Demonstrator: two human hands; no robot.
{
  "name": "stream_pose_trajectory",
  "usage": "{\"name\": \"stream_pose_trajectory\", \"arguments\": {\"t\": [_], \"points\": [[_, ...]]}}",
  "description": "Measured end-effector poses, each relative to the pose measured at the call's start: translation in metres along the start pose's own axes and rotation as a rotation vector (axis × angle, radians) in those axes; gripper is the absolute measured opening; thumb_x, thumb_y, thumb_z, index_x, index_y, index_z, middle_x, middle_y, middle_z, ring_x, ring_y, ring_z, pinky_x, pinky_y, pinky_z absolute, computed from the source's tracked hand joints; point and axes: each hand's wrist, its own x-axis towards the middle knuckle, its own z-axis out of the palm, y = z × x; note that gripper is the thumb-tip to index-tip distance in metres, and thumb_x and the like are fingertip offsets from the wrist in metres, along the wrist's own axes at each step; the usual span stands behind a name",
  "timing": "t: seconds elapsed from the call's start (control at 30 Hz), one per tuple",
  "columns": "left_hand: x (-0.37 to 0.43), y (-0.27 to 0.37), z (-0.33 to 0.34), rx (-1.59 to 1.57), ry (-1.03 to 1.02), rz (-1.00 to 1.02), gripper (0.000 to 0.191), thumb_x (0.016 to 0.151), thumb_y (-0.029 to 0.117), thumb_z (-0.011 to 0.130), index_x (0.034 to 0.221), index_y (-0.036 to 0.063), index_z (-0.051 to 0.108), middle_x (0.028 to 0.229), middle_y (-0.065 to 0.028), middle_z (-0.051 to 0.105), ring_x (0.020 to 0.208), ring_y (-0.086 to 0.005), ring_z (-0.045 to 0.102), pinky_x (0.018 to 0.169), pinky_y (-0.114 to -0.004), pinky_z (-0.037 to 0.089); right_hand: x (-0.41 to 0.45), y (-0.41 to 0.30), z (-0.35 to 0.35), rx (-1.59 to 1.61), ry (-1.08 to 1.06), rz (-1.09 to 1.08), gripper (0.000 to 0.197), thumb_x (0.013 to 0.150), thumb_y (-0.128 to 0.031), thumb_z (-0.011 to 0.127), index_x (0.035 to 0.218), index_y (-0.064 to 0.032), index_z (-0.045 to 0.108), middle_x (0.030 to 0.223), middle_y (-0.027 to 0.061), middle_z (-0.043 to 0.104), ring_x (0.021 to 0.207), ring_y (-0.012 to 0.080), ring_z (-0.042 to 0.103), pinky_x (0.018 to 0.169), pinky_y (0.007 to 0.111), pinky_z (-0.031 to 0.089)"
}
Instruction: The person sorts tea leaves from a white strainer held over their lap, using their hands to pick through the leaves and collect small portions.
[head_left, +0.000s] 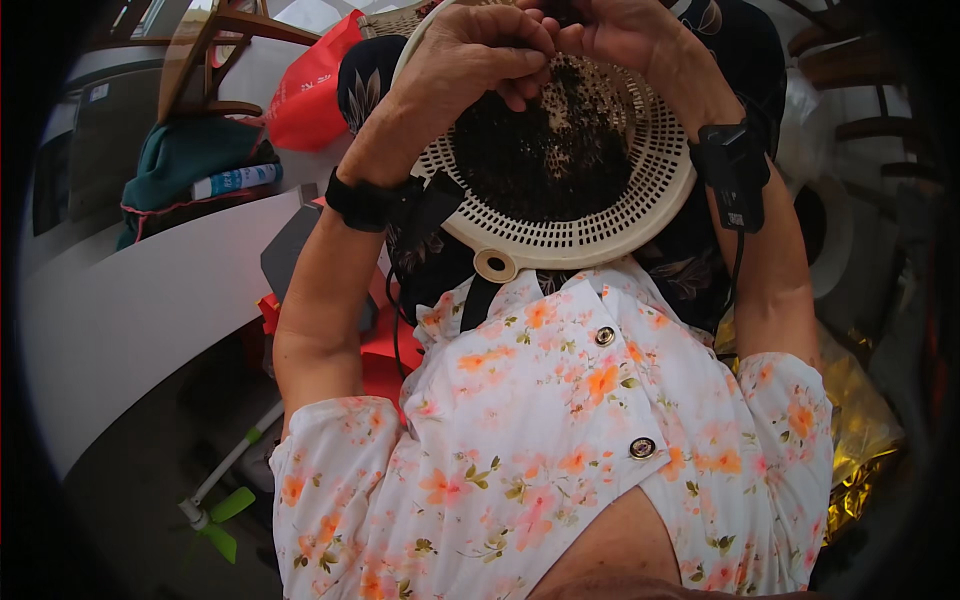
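Note:
A cream plastic colander-like basket (577, 238) with slotted sides rests on my lap. Loose dark, crumbly material (540, 169) covers much of its base, and the perforated bottom shows through towards the upper right. Over the basket's far part, my left hand (487, 56) has thumb and fingers pinched together; whatever may be between them is hidden. Close beside it, my right hand (619, 34) holds a small dark clump (566, 10) at its fingers, partly cut off by the picture's top edge. Both hands are above the material, with their fingertips nearly meeting.
A white tabletop (172, 277) lies to my left. Beyond are a teal cloth (187, 154), a blue-and-white cylinder (238, 181), a red bag (315, 94) and a wooden chair (191, 60). Gold foil packaging (859, 480) sits at lower right. A cable (737, 274) runs from my right wrist device (733, 176).

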Motion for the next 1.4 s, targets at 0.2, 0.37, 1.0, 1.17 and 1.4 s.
{"name": "stream_pose_trajectory", "arguments": {"t": [0.2,0.37,1.0,1.17,1.4], "points": [[0.005,0.003,-0.004,0.134,0.151,0.197,0.012,0.087,0.008,0.063,0.097,0.0010,0.068,0.078,-0.0051,0.067,0.064,-0.0102,0.064,0.059,-0.023,0.054,-0.002,0.001,0.001,0.054,-0.003,0.022,0.017,0.097,-0.008,0.046,0.098,0.0050,0.056,0.078,0.0119,0.061,0.057,0.0152,0.061,0.047,0.021,0.055],[0.025,0.022,0.005,0.477,0.242,0.568,0.014,0.077,-0.007,0.058,0.089,-0.0069,0.065,0.075,-0.0141,0.067,0.067,-0.0172,0.065,0.059,-0.028,0.052,0.001,0.000,-0.003,0.084,-0.141,0.046,0.016,0.097,-0.010,0.048,0.097,0.0030,0.057,0.081,0.0091,0.061,0.058,0.0131,0.061,0.047,0.021,0.055],[0.015,-0.039,-0.032,0.827,0.308,0.000,0.020,0.076,0.007,0.066,0.092,-0.0038,0.067,0.074,-0.0121,0.066,0.063,-0.0164,0.065,0.059,-0.029,0.053,0.005,0.002,-0.010,0.007,-0.028,0.074,0.024,0.096,-0.010,0.047,0.086,0.0071,0.059,0.069,0.0134,0.063,0.056,0.0167,0.062,0.043,0.019,0.051],[0.013,-0.074,-0.032,1.020,-0.005,-0.072,0.021,0.070,0.004,0.065,0.091,-0.0018,0.067,0.078,-0.0162,0.066,0.072,-0.0284,0.065,0.067,-0.038,0.051,0.004,0.002,-0.006,0.002,0.002,0.053,0.022,0.096,-0.009,0.047,0.085,0.0061,0.059,0.068,0.0134,0.063,0.056,0.0169,0.062,0.044,0.020,0.051],[0.020,-0.094,-0.030,1.076,0.003,0.191,0.004,0.070,0.000,0.060,0.072,-0.0034,0.059,0.071,-0.0234,0.060,0.069,-0.0423,0.059,0.062,-0.051,0.047,0.003,0.003,-0.005,0.018,0.051,0.041,0.019,0.095,-0.006,0.047,0.087,0.0069,0.057,0.070,0.0137,0.062,0.057,0.0176,0.062,0.045,0.021,0.052]]}}
